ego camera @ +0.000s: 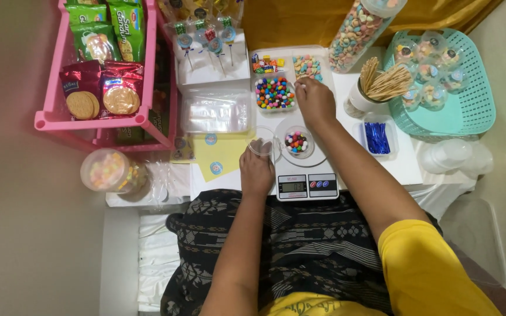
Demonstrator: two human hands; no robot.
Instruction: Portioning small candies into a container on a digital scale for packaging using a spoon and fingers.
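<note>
The right hand point(315, 100) reaches forward over the white desk point(408, 167), its arm stretched straight from the yellow sleeve, back of the hand up, fingertips pressed together on a small pale piece at the near edge of the tray of pastel cereal rings point(307, 66). Just left of that tray lies a tray of bright round candies point(274, 93), and beyond it a smaller tray of wrapped sweets point(266, 63). The left hand point(256, 169) rests nearer the body, wrist bent slightly, fingers curled around the rim of a clear empty cup point(263, 143) that stands upright just beside the kitchen scale point(306, 185). On the scale's round white plate sits a second clear cup point(297, 142), upright and mouth up, holding mixed coloured candies (its long axis runs straight toward the camera, so only the round opening shows).

Left of the left hand lies a yellow sheet point(218, 155) with small round blue-and-white stickers, and beyond it a flat stack of clear bags point(215, 113). A white block point(213, 67) behind them holds lollipops upright on sticks. The pink rack point(102, 120) at far left carries red cookie packs in front and green packs behind, all standing on end. A clear lidded tub point(111, 171) of pastel sweets stands below the rack. To the right, a cup of wooden skewers point(376, 88) fans toward the teal basket point(475, 102), which holds filled clear cups with round labels; a small tray of blue twist ties point(376, 138) lies near the right forearm, the ties running front to back
</note>
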